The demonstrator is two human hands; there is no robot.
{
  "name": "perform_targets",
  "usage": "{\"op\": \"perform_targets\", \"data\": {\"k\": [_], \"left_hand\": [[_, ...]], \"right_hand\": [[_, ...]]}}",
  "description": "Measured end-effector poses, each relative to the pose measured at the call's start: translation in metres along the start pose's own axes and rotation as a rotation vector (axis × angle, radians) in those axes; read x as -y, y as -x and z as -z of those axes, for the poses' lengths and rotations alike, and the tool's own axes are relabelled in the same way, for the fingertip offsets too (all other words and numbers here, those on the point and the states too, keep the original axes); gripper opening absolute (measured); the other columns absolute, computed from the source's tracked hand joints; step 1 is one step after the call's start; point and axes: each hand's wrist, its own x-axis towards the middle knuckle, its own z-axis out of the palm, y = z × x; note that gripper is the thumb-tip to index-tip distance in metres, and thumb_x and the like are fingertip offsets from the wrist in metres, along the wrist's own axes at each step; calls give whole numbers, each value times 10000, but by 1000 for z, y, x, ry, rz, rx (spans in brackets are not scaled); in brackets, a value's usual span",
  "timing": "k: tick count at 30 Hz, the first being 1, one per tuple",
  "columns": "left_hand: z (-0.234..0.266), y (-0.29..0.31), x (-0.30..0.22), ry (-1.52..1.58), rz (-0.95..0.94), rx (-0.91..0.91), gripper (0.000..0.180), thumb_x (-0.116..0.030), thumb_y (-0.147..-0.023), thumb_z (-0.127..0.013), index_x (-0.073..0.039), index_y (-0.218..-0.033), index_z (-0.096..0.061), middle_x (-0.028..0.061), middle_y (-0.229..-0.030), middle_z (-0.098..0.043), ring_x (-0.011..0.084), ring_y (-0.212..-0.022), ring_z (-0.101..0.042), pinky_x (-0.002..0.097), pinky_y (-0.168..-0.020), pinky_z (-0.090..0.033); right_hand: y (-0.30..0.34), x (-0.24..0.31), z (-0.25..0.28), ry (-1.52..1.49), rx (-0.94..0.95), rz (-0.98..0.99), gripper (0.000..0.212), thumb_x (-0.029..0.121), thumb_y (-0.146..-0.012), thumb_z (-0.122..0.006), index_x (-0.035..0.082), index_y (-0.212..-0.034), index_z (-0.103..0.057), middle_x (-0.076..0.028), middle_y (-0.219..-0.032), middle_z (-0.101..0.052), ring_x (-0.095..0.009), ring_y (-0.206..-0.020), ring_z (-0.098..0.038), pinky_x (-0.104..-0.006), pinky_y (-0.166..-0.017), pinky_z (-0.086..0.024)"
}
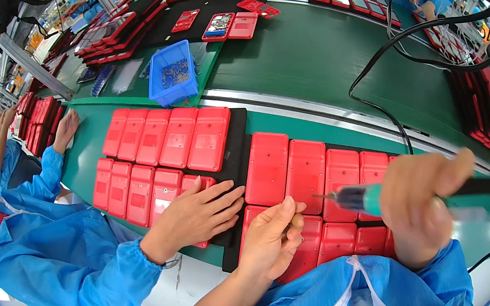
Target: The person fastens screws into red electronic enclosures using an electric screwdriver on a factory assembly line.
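Note:
My right hand (pixel 418 201), smeared a little by motion, is wrapped round a green and black electric screwdriver (pixel 356 198). Its thin bit points left, over a red plastic casing (pixel 306 172) in the near right group. Close to the bit, my left hand (pixel 272 237) is curled with thumb and fingers together. Something small and brass-coloured shows between those fingers, too little of it to name for certain. Several more red casings (pixel 267 165) lie face down in two rows on a black tray (pixel 234 154), partly hidden under my hands and arms.
A co-worker's hand (pixel 199 208) rests on the left group of red casings (pixel 208 139), close to my left hand. Beyond stands a blue bin (pixel 173 97) of small metal parts. A black cable (pixel 376 103) loops over the green conveyor (pixel 299 51). Stacked trays stand far right.

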Motion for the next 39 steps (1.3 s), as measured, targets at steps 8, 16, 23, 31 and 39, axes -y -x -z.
{"op": "perform_targets", "data": {"k": [8,16,23,31,39], "left_hand": [[-13,-6,9,69,92,113,277,-260,-883,-432,-22,-816,-558,25,-579,-503,57,-462,-348,164,-385,-270],[-24,-2,12,43,120,105,321,-281,-882,-429,-19,-742,-551,25,-546,-476,58,-450,-338,167,-381,-259],[-29,-1,16,24,141,89,359,-294,-881,-426,-24,-678,-548,12,-516,-413,62,-434,-325,172,-373,-249],[-29,-1,24,94,156,196,314,-259,-884,-424,36,-902,-529,49,-697,-505,73,-511,-395,163,-406,-279],[-12,5,16,31,40,152,237,-65,-883,-384,61,-1071,-454,190,-985,-544,132,-718,-568,169,-468,-376]], "right_hand": [[2,7,-9,19,15,201,244,113,-761,-608,83,-831,-377,-9,-497,-483,-105,-344,-470,-219,-343,-425],[3,15,-5,7,54,228,221,90,-768,-583,78,-836,-373,-16,-518,-486,-113,-359,-484,-225,-342,-430],[6,19,3,22,135,231,223,73,-763,-580,75,-831,-368,-20,-511,-492,-115,-363,-486,-232,-348,-439],[3,32,16,100,203,217,241,77,-751,-593,84,-812,-361,-14,-506,-504,-107,-359,-487,-228,-353,-439],[20,21,35,325,40,-127,298,-130,-599,-561,27,-836,-472,-94,-621,-522,-184,-506,-534,-300,-512,-462]]}}
